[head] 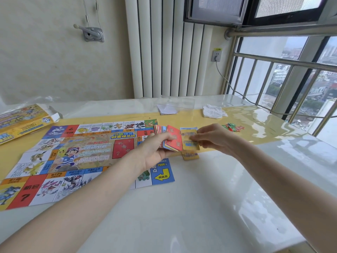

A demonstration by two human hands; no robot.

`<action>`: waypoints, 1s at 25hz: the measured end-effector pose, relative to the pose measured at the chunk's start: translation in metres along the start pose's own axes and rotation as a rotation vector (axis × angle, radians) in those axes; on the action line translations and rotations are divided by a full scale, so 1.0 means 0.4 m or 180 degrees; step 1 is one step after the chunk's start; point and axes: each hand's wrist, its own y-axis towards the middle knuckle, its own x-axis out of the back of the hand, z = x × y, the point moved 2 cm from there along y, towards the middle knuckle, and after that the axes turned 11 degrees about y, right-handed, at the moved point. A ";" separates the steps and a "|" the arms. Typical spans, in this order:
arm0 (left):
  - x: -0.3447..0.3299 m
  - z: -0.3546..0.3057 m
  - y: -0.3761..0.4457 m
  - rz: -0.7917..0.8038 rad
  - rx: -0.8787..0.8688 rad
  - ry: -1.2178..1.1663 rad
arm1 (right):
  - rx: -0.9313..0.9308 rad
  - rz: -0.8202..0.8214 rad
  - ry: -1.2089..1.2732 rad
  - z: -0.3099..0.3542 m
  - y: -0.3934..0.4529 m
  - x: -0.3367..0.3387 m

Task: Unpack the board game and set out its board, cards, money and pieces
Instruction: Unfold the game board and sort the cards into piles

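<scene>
While I look down through the head camera, my left hand [155, 152] grips a fanned stack of cards [168, 138], red-backed one on top, above the right edge of the board [76, 156], which lies unfolded and flat on the table [209, 198]. My right hand [213, 137] pinches a yellow card [189, 141] just beside that stack, fingertips curled on its right edge. Below it a small yellow pile of cards [190, 155] rests on the table, and a blue-edged card [188, 129] shows behind. Red and green pieces [231, 127] lie near, to the right. The opened game box [21, 121] sits at far left; a white cloth [213, 111] and folded paper [166, 109] lie farther back.
</scene>
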 end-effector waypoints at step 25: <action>-0.005 0.023 -0.032 -0.0148 -0.0031 -0.0155 | 0.0203 0.0022 0.0537 -0.015 -0.039 -0.034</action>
